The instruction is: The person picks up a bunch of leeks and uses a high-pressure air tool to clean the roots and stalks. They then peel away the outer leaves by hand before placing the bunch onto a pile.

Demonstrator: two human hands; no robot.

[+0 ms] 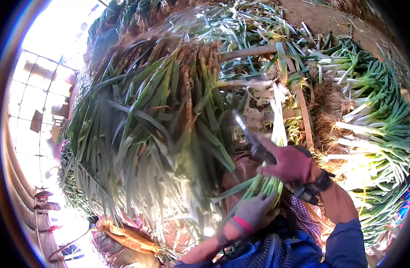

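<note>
Head view, looking down over a mass of green onions. The left hand (254, 212), in a grey glove with a pink cuff band, is wrapped around the green end of a bunch of green onions (271, 178), fingers curled shut on the leaves low in the frame, just above the person's blue top. The bunch runs up and away from that grip, its pale stalks (278, 120) stretching toward the wooden frame (303, 111) in the middle of the scene.

The right hand (289, 163), in a reddish-pink glove with a dark watch at the wrist, is closed on the handle of a knife (249, 134). The index finger lies out along the handle, the other fingers tight round it. The blade points up and to the left, catching the light, and it sits right beside the bunch's stalks; whether the edge is touching them is hard to tell, since that part is blurred.

To the left a big heap of uncleaned onions (160, 120) fills the view, long green leaves hanging down, brown dusty roots and stems at the top. On the right lies a stack of cleaned onions (374, 116), white shafts bright, green tops fanned out toward the edge, with a clump of brown roots and trimmings (328, 120) between it and the frame. More loose onions (240, 22) lie beyond, on bare earth. An orange sack (124, 236) sits at lower left, near the leaf heap.
</note>
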